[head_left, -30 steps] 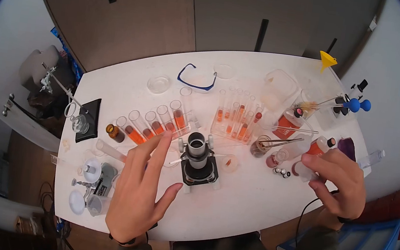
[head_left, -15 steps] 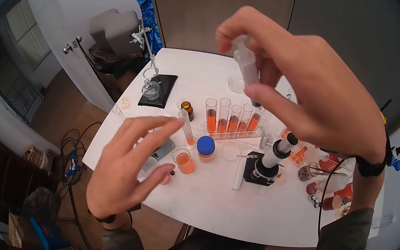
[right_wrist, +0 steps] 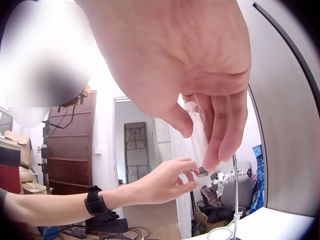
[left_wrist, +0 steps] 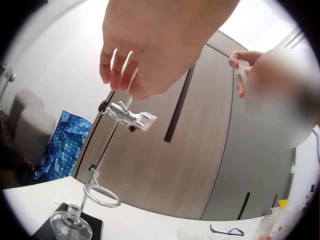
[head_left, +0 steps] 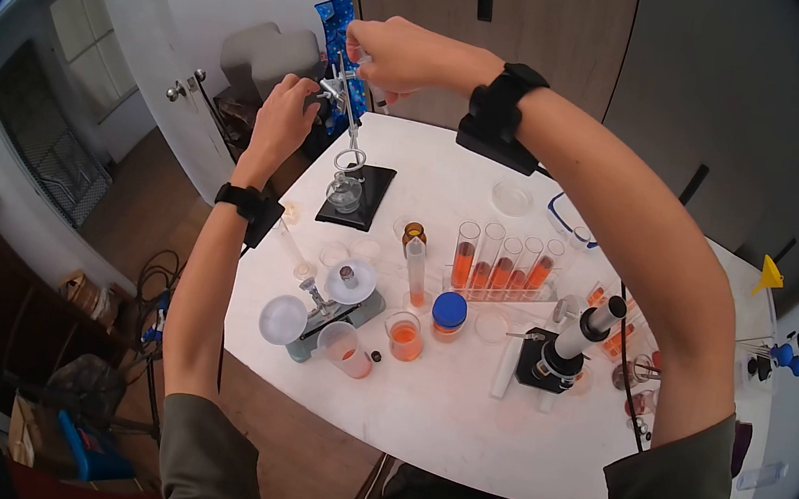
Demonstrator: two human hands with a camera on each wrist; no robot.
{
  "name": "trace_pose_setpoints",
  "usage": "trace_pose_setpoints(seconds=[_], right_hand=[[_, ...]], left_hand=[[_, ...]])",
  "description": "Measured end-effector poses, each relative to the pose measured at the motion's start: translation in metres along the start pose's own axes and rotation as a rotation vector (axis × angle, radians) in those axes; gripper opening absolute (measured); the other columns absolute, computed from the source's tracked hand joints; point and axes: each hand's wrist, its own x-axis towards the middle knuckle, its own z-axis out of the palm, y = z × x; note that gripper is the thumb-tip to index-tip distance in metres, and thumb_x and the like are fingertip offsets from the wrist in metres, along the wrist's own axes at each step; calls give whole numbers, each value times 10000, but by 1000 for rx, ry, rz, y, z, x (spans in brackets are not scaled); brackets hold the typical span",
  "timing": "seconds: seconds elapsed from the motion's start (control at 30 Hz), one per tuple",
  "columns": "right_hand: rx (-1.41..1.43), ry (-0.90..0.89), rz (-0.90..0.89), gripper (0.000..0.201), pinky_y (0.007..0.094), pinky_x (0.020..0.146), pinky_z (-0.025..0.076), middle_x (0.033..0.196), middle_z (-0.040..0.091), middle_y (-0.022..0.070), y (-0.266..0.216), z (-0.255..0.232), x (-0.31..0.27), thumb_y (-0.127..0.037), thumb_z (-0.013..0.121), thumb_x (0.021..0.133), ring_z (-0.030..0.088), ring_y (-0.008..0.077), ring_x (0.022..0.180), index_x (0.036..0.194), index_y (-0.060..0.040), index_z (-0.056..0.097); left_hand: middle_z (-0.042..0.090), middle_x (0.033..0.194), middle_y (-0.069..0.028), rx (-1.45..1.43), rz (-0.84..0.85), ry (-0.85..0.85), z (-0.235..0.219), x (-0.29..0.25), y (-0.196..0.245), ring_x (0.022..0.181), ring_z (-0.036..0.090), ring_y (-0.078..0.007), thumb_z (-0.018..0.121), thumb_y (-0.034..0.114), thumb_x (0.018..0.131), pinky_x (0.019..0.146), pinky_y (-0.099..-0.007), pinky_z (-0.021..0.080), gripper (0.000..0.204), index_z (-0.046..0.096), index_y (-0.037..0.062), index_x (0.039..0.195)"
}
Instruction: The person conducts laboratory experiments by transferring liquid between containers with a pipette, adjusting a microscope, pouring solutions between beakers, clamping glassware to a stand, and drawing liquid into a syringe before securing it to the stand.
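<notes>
My right hand (head_left: 400,53) grips a clear plastic syringe (right_wrist: 199,140) between thumb and fingers. Its black plunger seal shows near the lower end, and the tip points down. Raised at the far left of the table, my left hand (head_left: 282,121) has loosely bent fingers beside the metal clamp (left_wrist: 125,117), holding nothing. That clamp sits high on the rod of a stand with a black base (head_left: 379,186). Lower on the rod is a metal ring (left_wrist: 102,196), and below it stands a round glass flask (head_left: 344,195).
Across the table are a rack of test tubes (head_left: 507,264) with orange liquid, a microscope (head_left: 574,343), and a balance (head_left: 335,314). Near the balance stand a beaker (head_left: 403,336) of orange liquid and a blue-capped jar (head_left: 450,312). A brown bottle (head_left: 415,233) is close to the rack.
Both hands have moved to the far left, up to the stand. The right hand has carried the syringe across from the table's right side, and the head view has turned left.
</notes>
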Motion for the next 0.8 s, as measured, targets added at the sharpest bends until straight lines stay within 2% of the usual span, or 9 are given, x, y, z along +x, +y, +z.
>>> trace_pose_setpoints(seconds=[0.1,0.17,0.27,0.33,0.4,0.43,0.47,0.57,0.8], right_hand=[[24,-27,102,266,339,561,588,839,708,178,17,21,27,-11,511,880,740,234,666,1145,-6,537],[-15,-3,204,256,363,603,595,799,713,197,24,36,38,-78,588,843,741,263,684,1051,62,642],[-5,58,224,208,378,617,596,809,719,212,53,63,64,-104,617,829,741,284,688,925,63,694],[22,86,233,215,394,632,597,794,719,211,63,75,69,-124,634,816,737,295,685,891,64,706],[93,77,315,167,354,516,536,711,677,141,66,82,72,-57,557,833,693,225,594,971,1,631],[75,55,358,164,331,491,514,697,685,129,64,84,72,-162,627,865,675,201,569,928,-12,655],[76,54,354,164,331,491,514,697,685,129,62,86,73,-162,627,865,675,201,569,928,-12,655],[96,-27,412,415,313,478,503,682,695,121,60,95,78,-417,715,888,651,180,531,807,-13,668],[159,62,337,347,337,532,565,683,717,155,83,130,100,-306,625,966,709,216,567,849,15,689]], left_hand=[[653,1088,-111,55,34,29,14,12,-8,1058,653,-308,717,138,894,876,-413,540,264,645,44,1130],[653,1075,-104,93,67,19,22,18,-13,1067,645,-309,730,173,884,892,-419,529,271,651,66,1120],[642,979,-84,146,66,-50,23,22,-12,1006,634,-300,755,184,847,849,-429,541,203,658,57,972],[647,959,-84,167,95,-39,23,22,-12,996,636,-296,759,187,841,841,-426,544,196,659,56,948],[651,940,-83,186,124,-25,23,23,-14,986,638,-292,762,190,835,833,-423,547,192,661,54,924],[653,942,-76,201,134,-27,23,24,-15,987,636,-287,754,199,838,835,-419,545,188,666,57,925],[654,945,-69,216,145,-30,23,24,-16,988,634,-281,747,208,842,836,-416,544,186,671,61,926],[651,938,-60,242,184,-28,25,24,-21,982,633,-273,732,219,847,832,-410,542,180,676,65,922],[636,939,-39,414,342,-44,26,21,-26,989,610,-223,706,209,858,839,-363,523,132,673,86,888]])
